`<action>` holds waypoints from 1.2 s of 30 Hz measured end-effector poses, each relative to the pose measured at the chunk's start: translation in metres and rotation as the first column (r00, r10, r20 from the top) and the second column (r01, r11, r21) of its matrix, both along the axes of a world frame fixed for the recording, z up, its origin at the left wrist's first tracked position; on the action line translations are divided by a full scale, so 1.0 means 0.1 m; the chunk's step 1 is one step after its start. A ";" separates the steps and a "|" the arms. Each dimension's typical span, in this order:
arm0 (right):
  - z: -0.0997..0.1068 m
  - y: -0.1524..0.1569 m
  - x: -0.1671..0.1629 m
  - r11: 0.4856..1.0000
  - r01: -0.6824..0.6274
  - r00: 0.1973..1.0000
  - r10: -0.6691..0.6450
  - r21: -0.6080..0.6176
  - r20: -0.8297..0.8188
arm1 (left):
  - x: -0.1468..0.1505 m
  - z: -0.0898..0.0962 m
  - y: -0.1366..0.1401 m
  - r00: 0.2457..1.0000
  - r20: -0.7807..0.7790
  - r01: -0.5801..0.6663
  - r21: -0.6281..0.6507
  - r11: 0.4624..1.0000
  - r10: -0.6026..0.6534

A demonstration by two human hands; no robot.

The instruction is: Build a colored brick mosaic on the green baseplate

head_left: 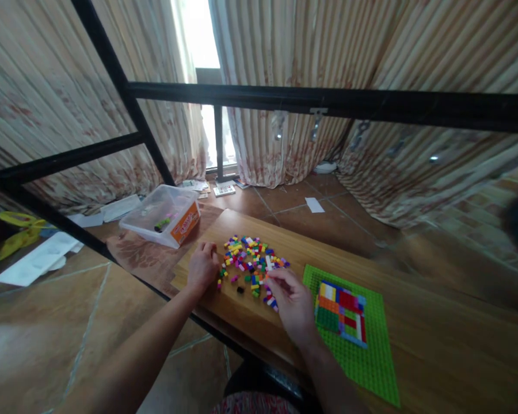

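Observation:
A loose pile of small toy building bricks [246,253] in many colours lies spread on the wooden table. At its left edge rests my left hand [204,265], fingers curled in; whether anything is inside them is hidden. My right hand [292,299] reaches over the pile's right side, thumb and fingers drawn together in a pinch. A white brick [268,263] shows right by its fingertips, but I cannot tell whether it is gripped. To the right, a green baseplate [377,345] carries a flat block of bricks [341,313] in red, orange, green, white and blue.
A clear plastic box [155,215] with an orange label stands beyond the table's left end, a few bricks inside. A black metal frame [259,95] crosses in front of the curtains. Papers [314,204] and a yellow item [19,233] lie around the floor.

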State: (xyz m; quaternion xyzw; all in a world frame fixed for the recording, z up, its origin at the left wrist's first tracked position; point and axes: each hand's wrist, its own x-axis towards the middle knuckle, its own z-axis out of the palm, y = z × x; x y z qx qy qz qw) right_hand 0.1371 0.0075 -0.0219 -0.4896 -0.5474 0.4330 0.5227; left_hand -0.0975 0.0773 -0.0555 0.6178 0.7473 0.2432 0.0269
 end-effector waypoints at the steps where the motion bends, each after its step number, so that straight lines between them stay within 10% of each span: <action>1: 0.03 -0.08 0.04 0.999 0.018 0.998 -0.021 -0.042 -0.067 | 0.00 0.01 0.00 1.000 -0.007 0.002 -0.002 1.000 -0.002; 7: 0.05 -0.50 0.48 0.956 0.153 0.937 -0.221 -0.252 -0.271 | -0.03 0.02 0.03 0.998 -0.054 -0.014 -0.011 1.000 0.013; 18: -0.19 -0.56 1.68 0.788 0.536 0.807 -0.583 -0.302 -0.089 | -0.02 0.10 0.05 0.994 -0.107 -0.021 -0.057 0.998 0.015; 36: -0.24 -0.28 1.78 0.830 0.523 0.843 -0.471 -0.194 0.261 | -0.01 0.12 0.06 0.992 -0.122 -0.023 -0.077 0.997 0.014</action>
